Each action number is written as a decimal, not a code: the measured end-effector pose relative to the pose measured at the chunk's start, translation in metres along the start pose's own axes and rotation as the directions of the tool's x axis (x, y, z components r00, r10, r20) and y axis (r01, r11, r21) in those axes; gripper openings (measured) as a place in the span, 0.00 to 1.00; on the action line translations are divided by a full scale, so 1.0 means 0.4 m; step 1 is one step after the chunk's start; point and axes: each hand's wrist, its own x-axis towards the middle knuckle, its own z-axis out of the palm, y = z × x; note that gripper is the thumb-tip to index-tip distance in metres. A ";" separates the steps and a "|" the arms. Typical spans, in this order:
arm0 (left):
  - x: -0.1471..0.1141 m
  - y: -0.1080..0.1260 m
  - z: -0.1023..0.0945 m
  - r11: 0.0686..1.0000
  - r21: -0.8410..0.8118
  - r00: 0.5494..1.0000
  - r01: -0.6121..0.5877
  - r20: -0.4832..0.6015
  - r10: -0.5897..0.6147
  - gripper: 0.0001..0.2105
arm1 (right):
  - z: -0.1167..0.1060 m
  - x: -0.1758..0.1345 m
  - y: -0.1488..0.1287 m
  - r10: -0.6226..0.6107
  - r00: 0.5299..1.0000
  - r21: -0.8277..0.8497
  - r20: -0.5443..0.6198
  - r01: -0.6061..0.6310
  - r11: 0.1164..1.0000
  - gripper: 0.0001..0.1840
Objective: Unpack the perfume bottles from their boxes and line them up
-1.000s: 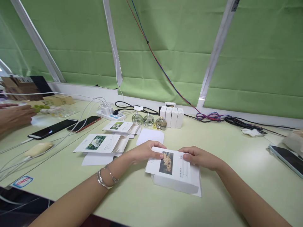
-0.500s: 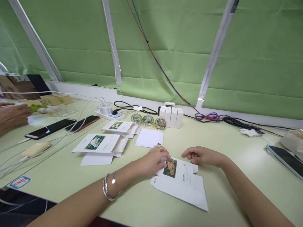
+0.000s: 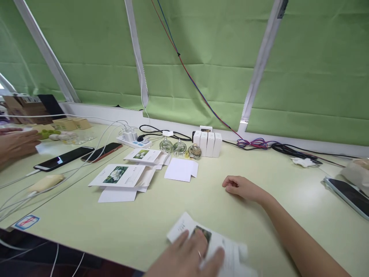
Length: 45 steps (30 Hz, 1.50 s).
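At the front edge of the table, my left hand (image 3: pixel 191 254) is partly smeared by motion and reaches over a white folding carton (image 3: pixel 227 246). Its fingers and thumb are on the carton and cover part of the printed flower picture; the carton's near end runs out of view. My right hand (image 3: pixel 242 187) rests on the table to the right, fingers curled in and holding nothing. Beyond the hands lies a blank white carton piece (image 3: pixel 178 169). Further left are two partly folded cartons, one with a white flower (image 3: pixel 121 175) and a smaller one (image 3: pixel 144 155) behind it.
Round glass bottles (image 3: pixel 179 147) stand beside several small white boxes (image 3: pixel 207 144) near the wall. Phones (image 3: pixel 65 157), a power strip (image 3: pixel 134 142) and cables lie left. A co-worker's hand (image 3: pixel 20 143) is at far left. Another phone (image 3: pixel 350 196) lies far right.
My left hand and the flower-printed carton have moved down towards the front edge of the table. My right hand has stayed in about the same place, its fingers now more curled.
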 end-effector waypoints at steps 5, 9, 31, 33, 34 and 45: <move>0.119 -0.231 -0.163 0.934 0.125 0.938 0.335 -0.134 -0.319 0.30 | 0.001 0.000 -0.003 -0.006 1.000 0.020 -0.007 0.006 1.000 0.08; 0.144 -0.377 -0.076 0.916 0.015 0.877 0.402 0.282 -0.389 0.22 | -0.002 -0.004 -0.012 0.048 0.999 0.019 -0.018 -0.048 0.999 0.08; 0.560 -0.717 -0.196 0.832 -0.111 0.812 0.543 0.323 -0.487 0.42 | 0.007 0.018 -0.011 0.025 0.989 0.025 -0.144 -0.021 0.999 0.07; 0.579 -0.738 -0.178 0.823 -0.111 0.795 0.557 0.357 -0.490 0.44 | 0.007 0.023 -0.008 0.027 0.988 0.037 -0.152 -0.022 0.999 0.07; 0.584 -0.744 -0.170 0.820 -0.112 0.793 0.561 0.357 -0.493 0.45 | 0.007 0.024 -0.006 0.026 0.988 0.045 -0.154 -0.019 0.999 0.07; 0.517 -0.590 -0.353 0.843 -0.099 0.823 0.528 -0.183 -0.537 0.46 | 0.041 0.043 -0.003 -0.237 0.809 -0.084 -0.538 0.228 0.970 0.10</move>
